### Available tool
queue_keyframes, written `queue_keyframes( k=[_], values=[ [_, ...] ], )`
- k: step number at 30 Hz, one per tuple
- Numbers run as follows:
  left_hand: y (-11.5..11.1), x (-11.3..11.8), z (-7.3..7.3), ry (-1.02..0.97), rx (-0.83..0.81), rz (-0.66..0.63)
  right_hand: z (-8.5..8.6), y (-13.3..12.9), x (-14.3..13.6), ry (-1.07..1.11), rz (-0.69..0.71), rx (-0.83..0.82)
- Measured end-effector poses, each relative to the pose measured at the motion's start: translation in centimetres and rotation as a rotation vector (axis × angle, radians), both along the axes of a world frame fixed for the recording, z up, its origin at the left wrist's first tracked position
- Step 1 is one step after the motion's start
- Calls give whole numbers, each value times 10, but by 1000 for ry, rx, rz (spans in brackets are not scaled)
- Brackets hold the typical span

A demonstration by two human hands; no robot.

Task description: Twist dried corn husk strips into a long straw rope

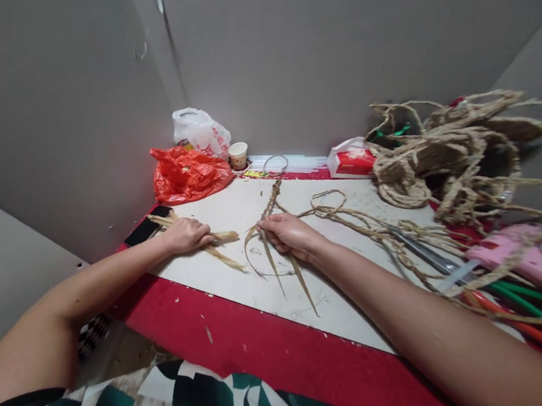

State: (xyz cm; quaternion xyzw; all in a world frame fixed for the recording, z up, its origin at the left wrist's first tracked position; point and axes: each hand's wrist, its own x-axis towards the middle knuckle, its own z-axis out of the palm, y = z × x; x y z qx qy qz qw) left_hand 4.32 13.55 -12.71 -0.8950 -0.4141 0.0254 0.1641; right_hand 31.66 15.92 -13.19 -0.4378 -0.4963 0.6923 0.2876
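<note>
Right-hand grip closed: the thumb and fingertips of the right hand (291, 234) pinch the lower end of a braid (272, 202), which lies near the middle of a white board (235, 215) on the red worktop (256, 340). The braid points to the far side, and its loose strands (272, 262) spread out below the fingers toward the near side. Back of the hand up, the wrist is nearly straight, in line with a forearm that comes in on a long slant from the near right, over the board's near right part. On the left, the left hand (187, 235) rests palm down across some pale strips (225, 236), fingers bent over them and knuckles raised; how firmly it holds them, I cannot tell. Strip ends stick out on both sides of that hand. The left arm bends at the elbow, and its forearm slopes up from the near left over the worktop's edge. A dark slab (139, 233) lies just left of the left wrist. Beyond the left hand is an orange bag (189, 176), with a cup (238, 156) to its far right. Far right, a rope pile (401, 184) stands beside a tissue box (352, 163).
</note>
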Motion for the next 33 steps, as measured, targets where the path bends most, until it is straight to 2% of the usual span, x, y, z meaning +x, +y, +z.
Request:
queue_keyframes(
  k=[3, 5, 9, 12, 15, 20, 23, 26, 33],
  values=[
    [18, -7, 11, 61, 31, -133, -1, 2, 0, 12, 1, -10],
    [30, -3, 20, 114, 65, -255, -1, 3, 0, 9, -4, -8],
    [50, 25, 31, 143, 72, -470, 1, 3, 0, -8, -4, -2],
    [65, 45, 31, 159, 14, -554, 2, 3, -1, -35, 0, 8],
    [81, 52, 25, 253, -67, -532, 2, 4, -2, -68, -18, 60],
    [97, 40, 23, 372, -68, -520, 0, 6, -3, -114, -29, 123],
    [96, 34, 29, 373, -44, -523, 0, 7, -3, -119, -28, 138],
    [91, 32, 34, 378, -2, -461, -1, 8, -5, -135, -28, 146],
    [75, 29, 31, 416, 74, -294, -2, 9, -9, -141, -39, 190]
  ],
)
